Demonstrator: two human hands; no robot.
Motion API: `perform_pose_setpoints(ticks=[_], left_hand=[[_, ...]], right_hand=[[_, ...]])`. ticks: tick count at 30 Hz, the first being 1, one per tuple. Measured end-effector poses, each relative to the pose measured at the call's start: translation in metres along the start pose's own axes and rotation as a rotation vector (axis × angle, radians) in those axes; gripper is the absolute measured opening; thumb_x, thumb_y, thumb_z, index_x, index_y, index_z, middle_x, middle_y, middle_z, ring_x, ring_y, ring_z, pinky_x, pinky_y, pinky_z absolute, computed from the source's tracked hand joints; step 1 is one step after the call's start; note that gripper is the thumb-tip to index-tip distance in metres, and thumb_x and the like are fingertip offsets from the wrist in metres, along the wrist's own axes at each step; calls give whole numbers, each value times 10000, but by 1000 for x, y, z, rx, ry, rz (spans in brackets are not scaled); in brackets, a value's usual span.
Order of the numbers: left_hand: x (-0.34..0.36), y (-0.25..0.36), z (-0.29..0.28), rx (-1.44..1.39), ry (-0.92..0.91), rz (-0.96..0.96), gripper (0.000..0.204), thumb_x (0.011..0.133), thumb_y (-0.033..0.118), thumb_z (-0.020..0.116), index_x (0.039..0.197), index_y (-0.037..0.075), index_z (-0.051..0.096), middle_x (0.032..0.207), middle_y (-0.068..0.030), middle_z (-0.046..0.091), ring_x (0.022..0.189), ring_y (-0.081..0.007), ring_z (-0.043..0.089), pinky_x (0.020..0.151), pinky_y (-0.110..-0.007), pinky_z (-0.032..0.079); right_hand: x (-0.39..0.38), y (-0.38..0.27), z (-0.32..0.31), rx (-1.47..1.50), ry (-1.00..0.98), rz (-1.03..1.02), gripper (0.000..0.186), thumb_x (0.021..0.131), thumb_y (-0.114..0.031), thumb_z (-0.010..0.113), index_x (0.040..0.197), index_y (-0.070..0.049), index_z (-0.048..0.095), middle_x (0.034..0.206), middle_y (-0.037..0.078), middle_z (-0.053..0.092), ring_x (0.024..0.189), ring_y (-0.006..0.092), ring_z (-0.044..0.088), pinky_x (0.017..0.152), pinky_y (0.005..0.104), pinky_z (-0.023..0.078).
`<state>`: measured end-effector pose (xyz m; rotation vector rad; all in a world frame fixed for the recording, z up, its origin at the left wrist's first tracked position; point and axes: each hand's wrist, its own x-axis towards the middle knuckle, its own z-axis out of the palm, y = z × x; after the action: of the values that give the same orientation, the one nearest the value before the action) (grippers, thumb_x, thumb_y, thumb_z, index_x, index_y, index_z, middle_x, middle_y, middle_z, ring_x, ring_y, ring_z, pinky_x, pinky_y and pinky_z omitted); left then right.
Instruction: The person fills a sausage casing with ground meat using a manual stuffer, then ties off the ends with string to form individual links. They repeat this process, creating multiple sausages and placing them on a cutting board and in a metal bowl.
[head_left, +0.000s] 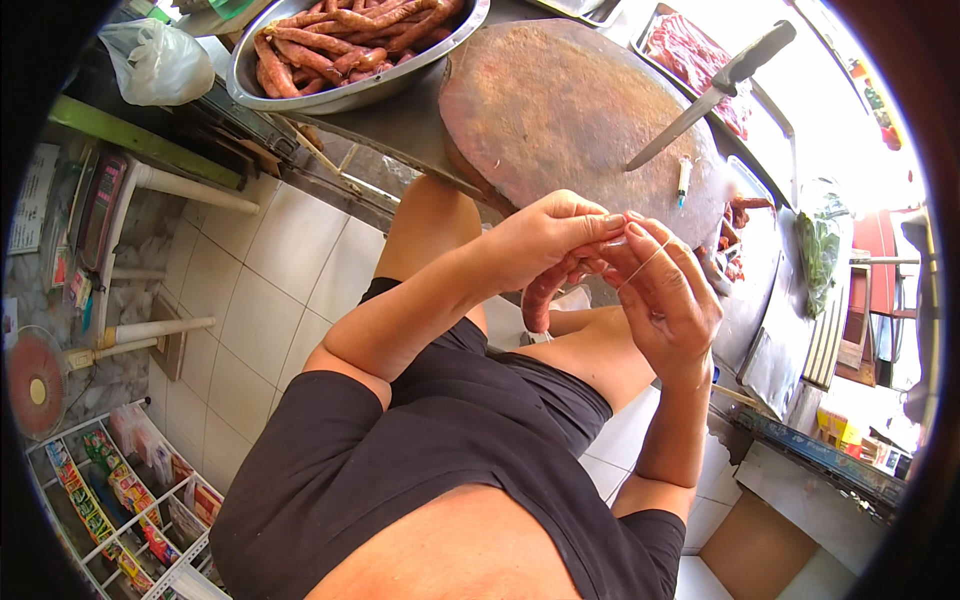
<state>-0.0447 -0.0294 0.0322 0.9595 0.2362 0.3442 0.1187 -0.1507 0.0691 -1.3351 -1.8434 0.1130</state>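
Above my lap, my left hand (550,238) pinches the end of a reddish sausage (537,306) between thumb and fingers. Its lower end hangs below the hands with a thin strand trailing from it. My right hand (672,295) meets the left at the fingertips, closed on the same sausage, and a thin pale string (648,262) runs across its fingers. The fingers hide part of the sausage. Just beyond the hands is a round wooden chopping block (540,100), bearing a small syringe (684,183) and a knife (715,95) whose tip meets the wood.
A metal basin (240,80) piled with sausages (350,40) stands at the far left. Raw meat fills a tray (690,50) at the far right. Small dark meat pieces (735,235) lie right of the block. A white plastic bag (155,62) hangs at the upper left.
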Motion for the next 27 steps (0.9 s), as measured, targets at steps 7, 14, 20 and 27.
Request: perform_pose_setpoints(ticks=[7,14,20,27], left_hand=[[-3,-21,21,913,316,464,334,1044,203,512,822,3,662,747,-196,638,707,-374,644,671,-462,505],[-2,-23,18,1090,37,555,216,1009,172,585,888,0,637,811,-189,643,753,-387,620,686,-442,495],[3,-33,12,522,111,283,191,1041,152,572,1017,-23,645,748,-56,599,651,-109,526,596,-267,440],[7,-53,4,211,204,295,262,1075,195,540,1085,-32,672,796,-9,635,624,-36,528,560,-198,437]], right_hand=[[12,-5,-21,795,-195,887,312,898,-15,705,1173,124,654,1020,189,754,773,217,745,667,287,603],[-9,51,-19,1021,-122,980,372,842,-255,824,976,10,600,826,128,734,557,147,674,371,237,472],[-13,44,13,1227,250,836,506,795,-294,874,1103,-34,568,861,77,706,628,85,632,500,187,480],[-14,39,37,964,167,734,375,784,-82,852,1080,-23,629,974,17,656,841,90,650,752,242,552]])
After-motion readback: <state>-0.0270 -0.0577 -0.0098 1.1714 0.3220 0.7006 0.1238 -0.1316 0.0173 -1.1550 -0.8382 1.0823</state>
